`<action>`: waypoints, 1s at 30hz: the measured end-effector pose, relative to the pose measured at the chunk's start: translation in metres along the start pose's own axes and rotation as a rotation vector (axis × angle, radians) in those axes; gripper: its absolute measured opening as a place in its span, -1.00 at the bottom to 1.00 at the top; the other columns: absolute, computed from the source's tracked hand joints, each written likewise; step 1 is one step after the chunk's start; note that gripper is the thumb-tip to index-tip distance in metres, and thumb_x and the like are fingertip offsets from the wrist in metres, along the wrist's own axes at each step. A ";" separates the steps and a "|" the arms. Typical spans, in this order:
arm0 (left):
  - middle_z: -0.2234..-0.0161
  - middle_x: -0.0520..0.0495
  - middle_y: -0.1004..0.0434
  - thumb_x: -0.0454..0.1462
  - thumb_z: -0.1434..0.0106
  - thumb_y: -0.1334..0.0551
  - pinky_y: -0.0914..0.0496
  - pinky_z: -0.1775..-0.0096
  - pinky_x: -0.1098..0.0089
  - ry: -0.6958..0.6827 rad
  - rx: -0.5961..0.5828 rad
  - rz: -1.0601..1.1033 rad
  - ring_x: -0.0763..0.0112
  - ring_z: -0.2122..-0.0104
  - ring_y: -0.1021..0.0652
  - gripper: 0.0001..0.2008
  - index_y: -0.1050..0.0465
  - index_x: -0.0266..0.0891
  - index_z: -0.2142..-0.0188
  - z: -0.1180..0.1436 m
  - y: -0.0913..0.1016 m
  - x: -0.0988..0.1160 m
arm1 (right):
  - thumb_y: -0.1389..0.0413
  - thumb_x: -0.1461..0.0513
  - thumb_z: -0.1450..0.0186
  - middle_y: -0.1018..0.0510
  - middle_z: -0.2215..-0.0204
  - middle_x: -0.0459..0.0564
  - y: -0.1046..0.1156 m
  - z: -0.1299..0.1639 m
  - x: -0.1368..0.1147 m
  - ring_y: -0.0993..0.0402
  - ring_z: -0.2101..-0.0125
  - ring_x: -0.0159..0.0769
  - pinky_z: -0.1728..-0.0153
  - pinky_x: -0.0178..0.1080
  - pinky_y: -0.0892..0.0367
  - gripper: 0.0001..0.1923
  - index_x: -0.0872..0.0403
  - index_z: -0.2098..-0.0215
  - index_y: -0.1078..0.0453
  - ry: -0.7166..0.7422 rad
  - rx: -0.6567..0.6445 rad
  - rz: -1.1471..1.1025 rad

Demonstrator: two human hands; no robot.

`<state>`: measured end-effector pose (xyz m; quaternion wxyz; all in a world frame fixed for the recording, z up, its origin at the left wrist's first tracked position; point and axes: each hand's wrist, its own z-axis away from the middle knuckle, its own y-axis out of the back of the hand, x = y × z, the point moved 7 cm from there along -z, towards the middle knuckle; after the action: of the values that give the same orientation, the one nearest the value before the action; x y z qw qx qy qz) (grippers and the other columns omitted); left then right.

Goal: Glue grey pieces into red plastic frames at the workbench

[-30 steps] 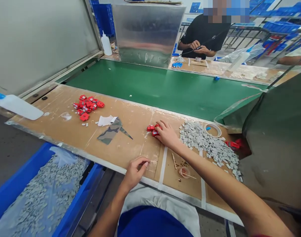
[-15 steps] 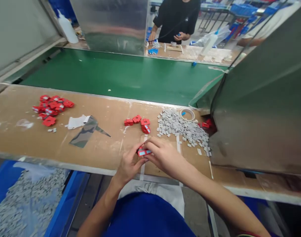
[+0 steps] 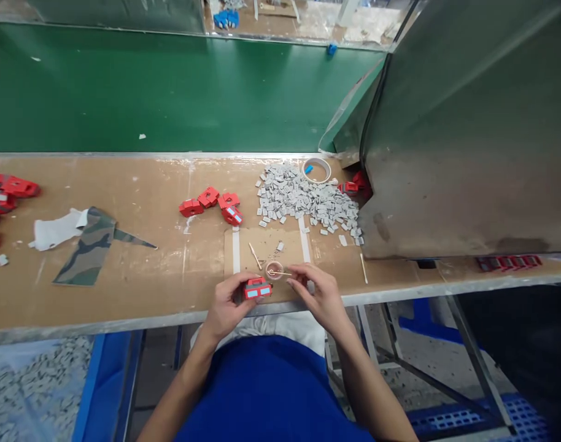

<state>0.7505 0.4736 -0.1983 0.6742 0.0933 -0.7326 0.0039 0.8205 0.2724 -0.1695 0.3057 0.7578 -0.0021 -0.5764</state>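
My left hand [image 3: 224,307] is closed around a small red toy vehicle piece [image 3: 257,288] with light-blue windows, held near the table's front edge. Just right of it, my right hand [image 3: 321,293] pinches a thin cotton-swab-like stick [image 3: 284,273]. The stick's far end is over or in a small round cup [image 3: 267,267]; I cannot tell whether it touches the contents. Behind the cup, a second thin stick [image 3: 255,255] and a single grey tile [image 3: 280,246] rest on a cardboard sheet [image 3: 266,236].
Several red pieces [image 3: 208,196] lie beyond my left hand. A heap of grey tiles [image 3: 292,193] and a tape roll [image 3: 317,170] sit at back right, beside a metal panel [image 3: 446,153]. Camouflage fabric [image 3: 87,252] lies left. A green belt [image 3: 170,92] runs behind the table.
My right hand has come off the red vehicle piece and now pinches a stick at the cup. The left hand keeps the piece. My view has tilted down and shifted right.
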 end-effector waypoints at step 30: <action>0.28 -0.15 -0.74 -0.18 -0.29 -0.43 -0.55 0.28 0.40 0.006 0.020 -0.155 0.29 0.33 -0.69 -0.78 -0.63 -0.25 0.13 0.002 0.003 -0.004 | -0.34 0.01 -0.34 -0.74 0.43 0.00 -0.001 -0.007 0.004 -0.69 0.47 -0.24 0.42 -0.23 -0.62 -0.67 0.02 0.41 -0.43 -0.212 0.415 -0.482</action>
<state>0.7487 0.4771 -0.2022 0.6736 0.1565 -0.7211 -0.0408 0.8276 0.2749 -0.1719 -0.0022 0.7184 0.0279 -0.6951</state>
